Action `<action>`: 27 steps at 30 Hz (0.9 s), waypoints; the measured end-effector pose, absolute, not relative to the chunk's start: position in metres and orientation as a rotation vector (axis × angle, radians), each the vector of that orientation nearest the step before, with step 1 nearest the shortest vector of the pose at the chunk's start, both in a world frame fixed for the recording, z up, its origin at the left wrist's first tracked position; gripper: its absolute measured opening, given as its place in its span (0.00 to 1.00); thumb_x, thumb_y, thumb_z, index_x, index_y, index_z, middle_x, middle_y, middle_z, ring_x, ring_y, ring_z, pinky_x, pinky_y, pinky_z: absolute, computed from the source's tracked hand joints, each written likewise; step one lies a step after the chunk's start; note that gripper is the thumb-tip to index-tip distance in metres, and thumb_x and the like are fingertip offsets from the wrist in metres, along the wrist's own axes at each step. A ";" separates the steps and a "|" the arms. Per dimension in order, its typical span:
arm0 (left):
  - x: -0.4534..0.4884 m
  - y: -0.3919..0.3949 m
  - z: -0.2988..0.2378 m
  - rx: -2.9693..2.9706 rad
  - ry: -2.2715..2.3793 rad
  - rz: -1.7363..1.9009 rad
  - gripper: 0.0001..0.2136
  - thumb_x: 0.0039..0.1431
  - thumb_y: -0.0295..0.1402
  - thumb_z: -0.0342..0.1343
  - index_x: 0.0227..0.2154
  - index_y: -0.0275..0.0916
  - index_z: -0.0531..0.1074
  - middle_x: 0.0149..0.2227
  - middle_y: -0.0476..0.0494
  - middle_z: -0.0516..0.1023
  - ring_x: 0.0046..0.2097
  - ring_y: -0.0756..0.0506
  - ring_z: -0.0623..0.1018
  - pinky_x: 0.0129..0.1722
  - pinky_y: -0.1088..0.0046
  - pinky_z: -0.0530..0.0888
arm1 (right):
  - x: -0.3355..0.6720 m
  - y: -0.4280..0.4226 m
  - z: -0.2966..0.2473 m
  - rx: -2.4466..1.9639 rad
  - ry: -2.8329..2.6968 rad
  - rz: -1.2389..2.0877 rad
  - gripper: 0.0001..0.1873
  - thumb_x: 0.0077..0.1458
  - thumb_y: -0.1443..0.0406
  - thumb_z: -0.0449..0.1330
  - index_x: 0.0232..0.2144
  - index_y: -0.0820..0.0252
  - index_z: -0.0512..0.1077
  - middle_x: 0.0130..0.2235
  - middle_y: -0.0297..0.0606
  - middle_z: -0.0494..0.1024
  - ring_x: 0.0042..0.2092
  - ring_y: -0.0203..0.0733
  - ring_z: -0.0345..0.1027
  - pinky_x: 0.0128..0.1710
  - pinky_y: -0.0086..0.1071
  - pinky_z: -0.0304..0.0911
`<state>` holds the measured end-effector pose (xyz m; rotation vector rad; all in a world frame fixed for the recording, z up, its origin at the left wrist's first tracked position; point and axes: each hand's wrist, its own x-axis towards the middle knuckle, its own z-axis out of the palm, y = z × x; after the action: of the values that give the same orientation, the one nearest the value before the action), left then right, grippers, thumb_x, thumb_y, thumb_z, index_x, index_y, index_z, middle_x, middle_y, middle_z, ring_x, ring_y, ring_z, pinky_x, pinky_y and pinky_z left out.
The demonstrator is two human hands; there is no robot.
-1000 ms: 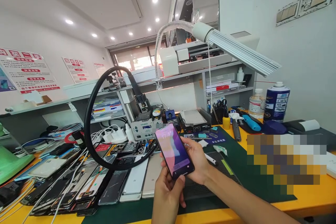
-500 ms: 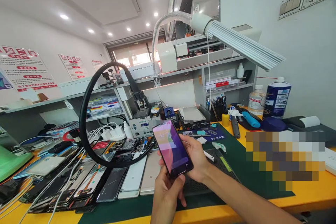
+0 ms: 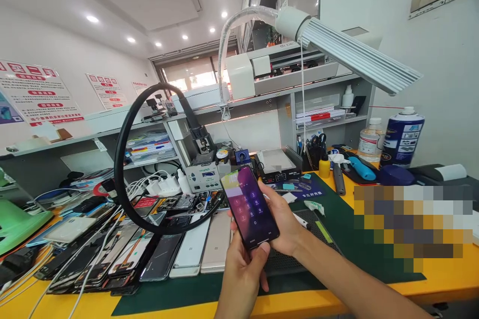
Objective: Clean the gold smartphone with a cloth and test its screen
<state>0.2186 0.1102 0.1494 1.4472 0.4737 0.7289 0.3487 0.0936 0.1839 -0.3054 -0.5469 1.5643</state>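
A smartphone (image 3: pixel 251 212) is held tilted up above the bench, its lit screen showing a number keypad on a purple background. My left hand (image 3: pixel 245 264) grips its lower left side, with the thumb at the bottom edge of the screen. Around the right edge and behind it, my right hand (image 3: pixel 286 222) is closed on the same phone; some of its fingers are hidden by the phone. Beneath the hands lies a dark perforated pad (image 3: pixel 318 244) on a green mat (image 3: pixel 359 254).
Several phones and screen parts (image 3: pixel 127 254) lie in rows at the left, crossed by white cables. A black hose (image 3: pixel 121 169) loops up from the soldering station (image 3: pixel 204 178). A lamp (image 3: pixel 359 55) hangs overhead. A spray can (image 3: pixel 402 137) stands at the right.
The phone's screen has gone from a lock-screen picture to a number keypad. Both hands keep hold of the phone, and the view has shifted slightly.
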 end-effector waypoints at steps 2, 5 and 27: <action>0.218 0.110 0.152 1.456 0.474 0.693 0.23 0.57 0.45 0.60 0.51 0.40 0.64 0.32 0.52 0.69 0.18 0.57 0.62 0.14 0.79 0.68 | 0.352 0.093 0.184 -0.302 -0.550 1.590 0.27 0.64 0.49 0.52 0.44 0.67 0.76 0.34 0.46 0.82 0.35 0.51 0.78 0.41 0.42 0.71; 0.218 0.108 0.154 1.469 0.494 0.663 0.25 0.57 0.45 0.60 0.54 0.41 0.62 0.29 0.54 0.66 0.18 0.56 0.60 0.15 0.79 0.68 | 0.356 0.092 0.184 -0.303 -0.548 1.610 0.26 0.63 0.49 0.53 0.44 0.67 0.75 0.34 0.47 0.82 0.36 0.51 0.78 0.41 0.42 0.71; 0.231 0.100 0.153 1.365 0.661 0.828 0.26 0.51 0.43 0.66 0.50 0.36 0.70 0.15 0.60 0.62 0.14 0.55 0.58 0.12 0.80 0.57 | 0.351 0.094 0.181 -0.305 -0.487 1.539 0.28 0.63 0.48 0.53 0.47 0.66 0.75 0.36 0.47 0.82 0.36 0.52 0.78 0.39 0.42 0.72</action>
<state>0.2314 0.0998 0.1527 1.3646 0.6609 0.8279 0.3513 0.0936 0.1813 -0.3053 -0.4869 1.5395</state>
